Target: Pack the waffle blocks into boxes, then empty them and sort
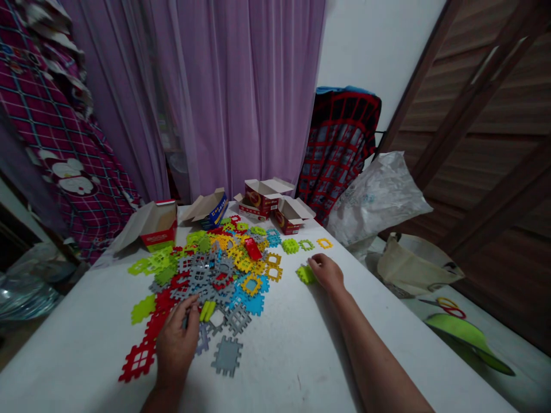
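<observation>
My right hand [329, 275] is at the right of the white table, its fingers closed on the edge of a lime-green interlocking plastic tile [306, 274] lying on or just above the surface. Over the near side of a heap of interlocking tiles [200, 268] is my left hand [177, 339], fingers curled. Something dark shows between its thumb and fingers, too small to make out. Around that hand lie red window tiles [138, 360], a solid grey tile [227, 355] and two lime-green bars [207, 311]. A red piece [252, 249] rests on the heap.
Beyond the right hand, a row holds a lime tile [290, 246], a green frame tile [306, 245] and a yellow frame tile [324, 243]. Open cardboard boxes [160, 236] line the table's back. Right of the table are a bag [413, 264] and scissors [450, 307].
</observation>
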`<state>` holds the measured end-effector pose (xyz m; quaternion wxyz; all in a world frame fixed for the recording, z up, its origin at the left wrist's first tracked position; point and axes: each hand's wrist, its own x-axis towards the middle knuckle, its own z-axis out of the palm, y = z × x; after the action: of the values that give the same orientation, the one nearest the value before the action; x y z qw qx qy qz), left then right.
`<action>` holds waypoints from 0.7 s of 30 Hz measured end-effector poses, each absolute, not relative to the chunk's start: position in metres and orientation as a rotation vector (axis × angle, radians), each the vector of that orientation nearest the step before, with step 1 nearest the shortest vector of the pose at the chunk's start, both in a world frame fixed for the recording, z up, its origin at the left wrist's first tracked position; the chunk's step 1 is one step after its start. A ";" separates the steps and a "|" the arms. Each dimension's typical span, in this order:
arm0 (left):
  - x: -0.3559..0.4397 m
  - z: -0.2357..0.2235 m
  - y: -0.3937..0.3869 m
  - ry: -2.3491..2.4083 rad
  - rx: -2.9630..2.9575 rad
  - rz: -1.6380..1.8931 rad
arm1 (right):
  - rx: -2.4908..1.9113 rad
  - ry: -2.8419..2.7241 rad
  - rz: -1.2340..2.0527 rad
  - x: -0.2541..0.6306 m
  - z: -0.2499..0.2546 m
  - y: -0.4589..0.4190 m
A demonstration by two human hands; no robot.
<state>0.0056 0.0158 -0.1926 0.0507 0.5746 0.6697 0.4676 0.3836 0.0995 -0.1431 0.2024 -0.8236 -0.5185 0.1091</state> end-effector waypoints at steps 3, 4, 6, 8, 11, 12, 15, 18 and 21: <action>0.006 -0.192 0.016 2.052 1.755 1.420 | -2.207 -1.455 0.323 0.390 -0.157 0.074; 0.006 -0.191 0.016 2.057 1.755 1.424 | -2.177 -1.486 0.301 0.389 -0.160 0.068; 0.007 -0.189 0.017 2.053 1.758 1.434 | -2.160 -1.579 0.206 0.384 -0.165 0.060; 0.008 -0.186 0.016 2.047 1.761 1.439 | -2.195 -1.655 0.101 0.376 -0.165 0.055; 0.009 -0.182 0.016 2.061 1.761 1.442 | -2.281 -1.663 0.028 0.365 -0.164 0.053; 0.009 -0.180 0.016 2.067 1.760 1.442 | -2.303 -1.651 0.024 0.363 -0.163 0.053; 0.008 -0.177 0.015 2.056 1.774 1.406 | -2.320 -1.631 0.010 0.362 -0.163 0.054; 0.007 -0.177 0.016 2.051 1.778 1.384 | -2.309 -1.598 0.003 0.372 -0.163 0.057; 0.007 -0.181 0.017 2.064 1.776 1.385 | -2.399 -1.445 -0.004 0.391 -0.161 0.064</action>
<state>0.0066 0.0165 -0.1813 0.0434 0.5808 0.6749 0.4531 0.3906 0.0637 -0.1612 0.1697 -0.8442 -0.5084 -0.0014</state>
